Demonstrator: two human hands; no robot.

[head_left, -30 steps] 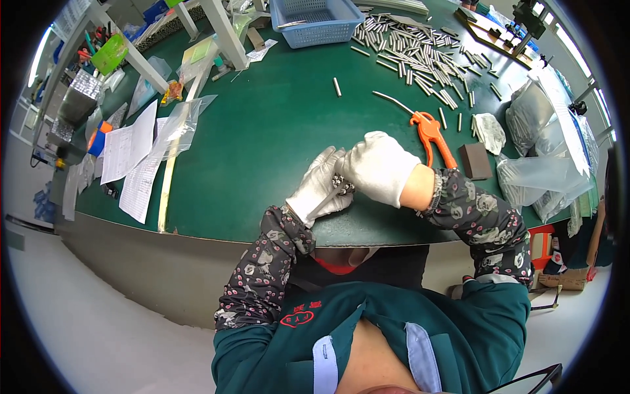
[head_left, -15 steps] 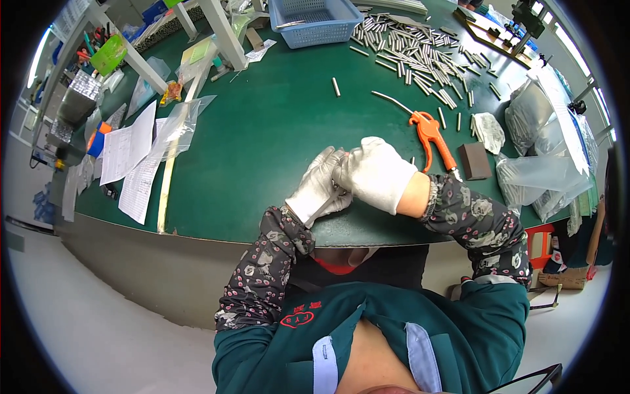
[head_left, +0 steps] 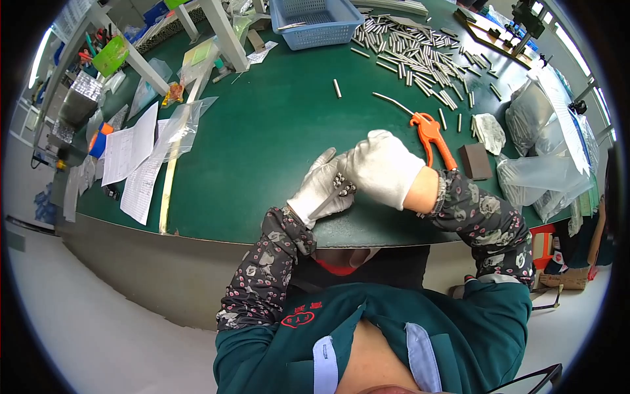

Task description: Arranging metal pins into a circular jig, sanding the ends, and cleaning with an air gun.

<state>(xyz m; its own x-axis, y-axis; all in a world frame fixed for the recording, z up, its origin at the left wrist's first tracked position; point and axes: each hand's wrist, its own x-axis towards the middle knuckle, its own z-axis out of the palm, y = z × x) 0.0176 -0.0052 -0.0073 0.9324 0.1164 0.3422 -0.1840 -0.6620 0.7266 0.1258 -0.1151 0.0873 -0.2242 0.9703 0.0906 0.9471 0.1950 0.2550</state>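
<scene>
Both my hands wear white gloves and meet over the near edge of the green table [head_left: 262, 138]. My left hand [head_left: 319, 190] cradles a bundle of short metal rods [head_left: 341, 186], whose round ends show between the two hands. My right hand [head_left: 380, 167] is closed over the same bundle from the right. How many rods each hand grips is hidden by the gloves.
An orange air blow gun [head_left: 430, 134] lies just right of my hands, beside a brown block [head_left: 475, 161] and a crumpled cloth [head_left: 489, 131]. Several loose metal rods [head_left: 413, 52] are strewn at the back near a blue basket [head_left: 315, 23]. Papers [head_left: 131, 157] and plastic bags lie left.
My hands have stayed together at the same spot; the right hand has shifted slightly over the bundle.
</scene>
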